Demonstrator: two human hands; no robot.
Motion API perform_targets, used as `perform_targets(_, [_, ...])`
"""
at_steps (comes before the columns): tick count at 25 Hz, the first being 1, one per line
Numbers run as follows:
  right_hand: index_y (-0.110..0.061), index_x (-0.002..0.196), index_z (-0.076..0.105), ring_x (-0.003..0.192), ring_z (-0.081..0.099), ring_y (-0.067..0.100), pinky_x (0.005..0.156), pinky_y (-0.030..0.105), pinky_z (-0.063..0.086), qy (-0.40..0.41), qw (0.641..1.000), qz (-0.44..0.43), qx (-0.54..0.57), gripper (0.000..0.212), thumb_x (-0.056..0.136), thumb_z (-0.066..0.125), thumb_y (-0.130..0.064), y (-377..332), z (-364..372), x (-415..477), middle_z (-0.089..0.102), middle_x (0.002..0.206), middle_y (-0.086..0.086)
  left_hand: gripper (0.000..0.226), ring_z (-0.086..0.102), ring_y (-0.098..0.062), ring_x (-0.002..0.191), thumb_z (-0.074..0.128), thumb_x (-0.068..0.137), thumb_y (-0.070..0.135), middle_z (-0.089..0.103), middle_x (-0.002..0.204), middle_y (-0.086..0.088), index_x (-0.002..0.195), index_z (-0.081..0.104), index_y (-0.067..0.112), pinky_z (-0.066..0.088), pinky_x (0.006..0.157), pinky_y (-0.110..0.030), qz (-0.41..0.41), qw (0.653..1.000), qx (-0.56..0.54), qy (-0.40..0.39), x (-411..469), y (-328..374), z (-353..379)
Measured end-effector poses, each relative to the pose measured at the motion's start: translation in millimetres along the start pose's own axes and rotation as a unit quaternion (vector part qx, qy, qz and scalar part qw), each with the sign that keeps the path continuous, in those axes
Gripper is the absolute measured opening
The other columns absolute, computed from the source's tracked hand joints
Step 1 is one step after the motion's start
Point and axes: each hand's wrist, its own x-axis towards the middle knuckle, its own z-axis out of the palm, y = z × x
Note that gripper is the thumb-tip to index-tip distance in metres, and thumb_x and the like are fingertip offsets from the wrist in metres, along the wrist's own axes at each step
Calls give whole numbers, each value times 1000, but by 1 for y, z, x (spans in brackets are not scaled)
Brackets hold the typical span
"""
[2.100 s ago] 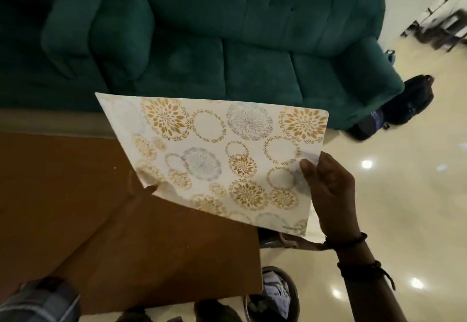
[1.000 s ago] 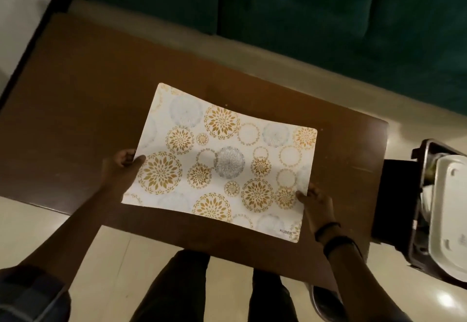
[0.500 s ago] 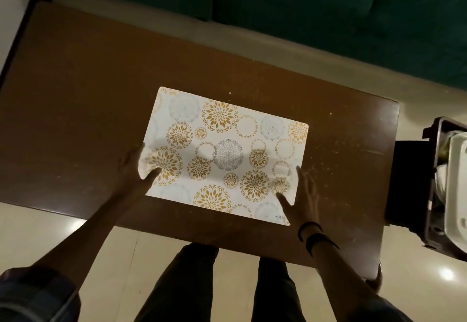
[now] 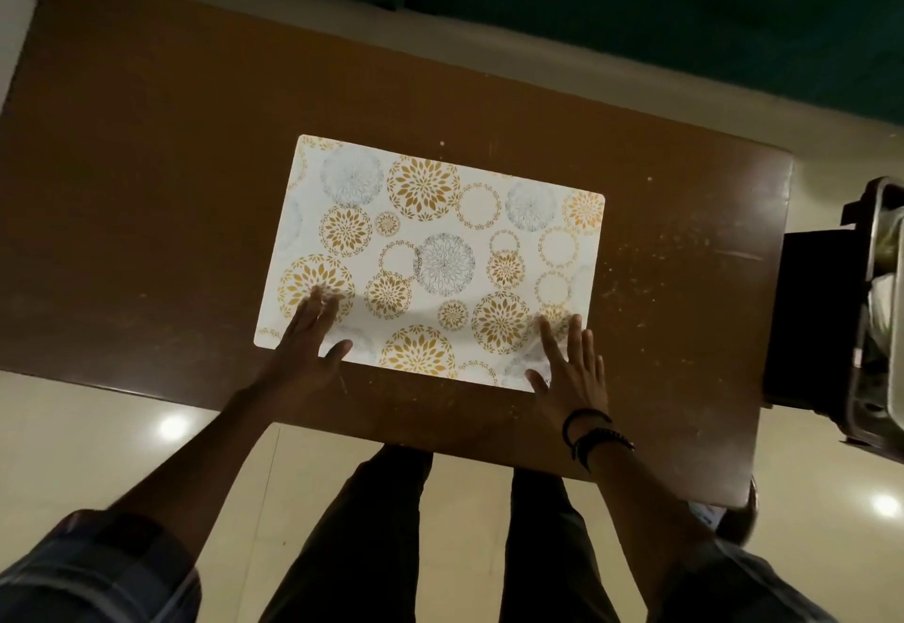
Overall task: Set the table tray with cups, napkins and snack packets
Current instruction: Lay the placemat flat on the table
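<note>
The placemat, white with gold and grey flower rings, lies flat on the brown worktop, slightly askew to its edges and nearer the person's side than the far side. Both hands rest on the mat's near edge, one at each near corner, and neither has hold of anything. The left grip is spread wide, its straight fingers lying on a gold flower near the left corner; their tips are blurred. Its thumb points across the near edge and its palm sits over the bare wood just in front of the mat. The right grip is likewise flat and fully spread at the near right corner, with the forefinger on the mat, the thumb at the near edge, and the outer fingers seeming to lie past the mat's right edge on the wood. Dark wristbands circle that wrist. The rest of the mat stretches away from both grips toward a green sofa beyond the worktop. At the right end stands a black stand with a dark container beside it; its contents are too blurred to tell. Glossy pale floor shows below.
</note>
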Motion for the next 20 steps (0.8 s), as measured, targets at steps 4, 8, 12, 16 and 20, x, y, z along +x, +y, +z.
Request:
perform_targets(4, [-38, 149, -8, 148, -10, 29, 121, 50, 5, 4, 1000, -9, -4, 77, 96, 48, -39, 4, -7, 8, -20, 159, 5, 71, -3, -17, 147, 53, 94, 28, -1, 160, -1, 150, 12, 15, 15, 119, -48, -13, 1000, -14, -16, 3, 3, -2])
perform_targets(8, [-35, 150, -3, 149, -5, 28, 118, 51, 8, 40, 996, -23, 76, 82, 92, 53, -46, -2, -20, -1, -15, 161, 5, 75, -2, -19, 148, 52, 94, 35, -3, 161, 1, 151, 7, 20, 16, 118, -46, -28, 999, -27, -14, -6, 34, -5])
perform_targets(12, [-35, 151, -2, 149, -2, 31, 118, 55, 13, 32, 991, -1, 128, 85, 90, 56, -46, -2, -39, -22, -13, 161, 7, 72, -1, -18, 148, 47, 95, 40, 0, 161, 2, 151, 5, 23, 11, 117, -40, -17, 998, -38, -47, -20, 92, 1])
perform_targets(16, [-33, 151, -3, 149, 0, 32, 117, 56, 15, 51, 984, 26, 170, 86, 90, 57, -43, 16, -64, -51, -11, 161, 7, 69, 4, -18, 148, 45, 96, 42, 8, 161, 3, 151, 8, 25, 14, 117, -40, 15, 995, -41, -85, -31, 161, 18])
perform_targets(20, [-35, 150, -4, 149, 2, 30, 119, 53, 16, 77, 973, 79, 205, 89, 89, 59, -40, 58, -86, -66, -9, 162, 5, 67, 15, -22, 147, 45, 95, 44, 19, 159, -1, 151, 14, 24, 22, 116, -41, 56, 992, -31, -104, -30, 226, 42])
